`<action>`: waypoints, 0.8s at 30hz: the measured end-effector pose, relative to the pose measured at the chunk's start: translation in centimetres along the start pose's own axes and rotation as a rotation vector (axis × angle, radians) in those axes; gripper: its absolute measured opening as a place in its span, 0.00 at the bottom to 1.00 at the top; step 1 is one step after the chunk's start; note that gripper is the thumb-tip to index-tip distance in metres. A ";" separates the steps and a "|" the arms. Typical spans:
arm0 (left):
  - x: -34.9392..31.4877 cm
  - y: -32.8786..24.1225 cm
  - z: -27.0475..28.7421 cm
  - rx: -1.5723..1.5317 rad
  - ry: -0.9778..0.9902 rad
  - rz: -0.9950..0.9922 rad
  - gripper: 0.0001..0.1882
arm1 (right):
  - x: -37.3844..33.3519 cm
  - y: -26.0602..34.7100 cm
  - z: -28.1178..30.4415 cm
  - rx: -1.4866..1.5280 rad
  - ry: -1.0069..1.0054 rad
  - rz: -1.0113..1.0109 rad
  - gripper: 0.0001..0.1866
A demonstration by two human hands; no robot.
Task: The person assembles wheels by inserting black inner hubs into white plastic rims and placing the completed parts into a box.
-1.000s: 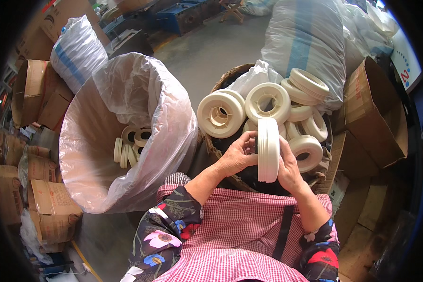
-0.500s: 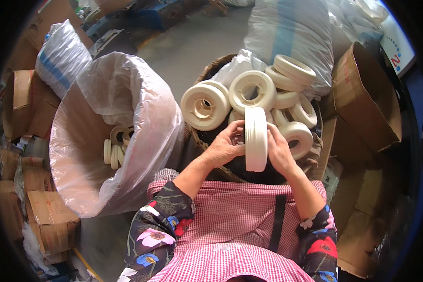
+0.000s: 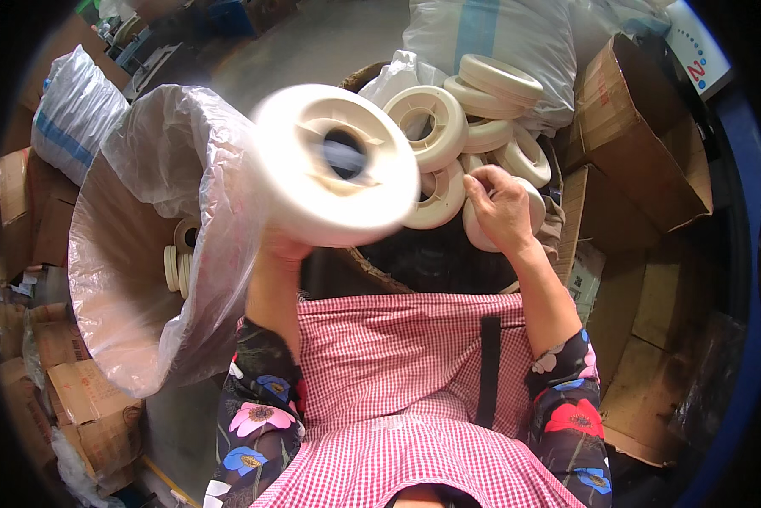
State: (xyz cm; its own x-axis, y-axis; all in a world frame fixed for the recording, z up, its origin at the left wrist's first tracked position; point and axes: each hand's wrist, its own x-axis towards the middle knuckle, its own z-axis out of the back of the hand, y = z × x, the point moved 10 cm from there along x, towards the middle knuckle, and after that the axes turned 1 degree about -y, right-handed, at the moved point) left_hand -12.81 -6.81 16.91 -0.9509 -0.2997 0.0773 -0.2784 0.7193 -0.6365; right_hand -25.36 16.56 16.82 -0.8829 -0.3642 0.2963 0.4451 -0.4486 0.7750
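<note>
A cream plastic wheel-like ring (image 3: 283, 140), smeared by motion, is raised at the left, its face and dark centre hole toward me. My left hand (image 3: 285, 244) grips it from below, the fingers mostly hidden behind it. My right hand (image 3: 506, 210) is closed, thumb against curled fingers, in front of another cream ring (image 3: 479, 230) on the pile. Whether anything is pinched in it I cannot make out. Several more cream rings (image 3: 450, 127) lie stacked in a round basket (image 3: 365, 76) with a dark inside.
To the left stands a wide container lined with a translucent plastic bag (image 3: 122, 288), with several smaller cream rings (image 3: 177, 269) inside. Full white sacks (image 3: 516, 42) with blue stripes stand behind. Opened cardboard boxes (image 3: 630, 127) flank the right side; more cartons (image 3: 93, 394) sit at the left.
The ring that both hands held edge-on has swung left and up in my left hand, turning its face toward me. My right hand has let go of it and closed beside the pile.
</note>
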 end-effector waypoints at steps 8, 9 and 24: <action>-1.2 6.0 -1.8 0.318 0.243 0.351 0.13 | 2.3 4.5 -3.7 -0.388 -0.122 0.491 0.24; -1.6 10.2 -1.0 0.866 0.151 0.600 0.12 | 2.5 3.9 -4.8 -0.460 -0.053 0.478 0.30; -2.7 16.0 0.1 1.902 0.303 0.243 0.17 | 2.1 5.6 -2.5 -0.333 -0.161 0.428 0.34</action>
State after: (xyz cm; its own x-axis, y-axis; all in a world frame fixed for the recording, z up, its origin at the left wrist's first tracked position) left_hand -14.71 5.41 6.43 -0.9867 -0.0633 -0.1499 0.1314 -0.8532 -0.5047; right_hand -24.35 11.25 20.37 -0.6132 -0.4530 0.6472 0.7687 -0.5311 0.3565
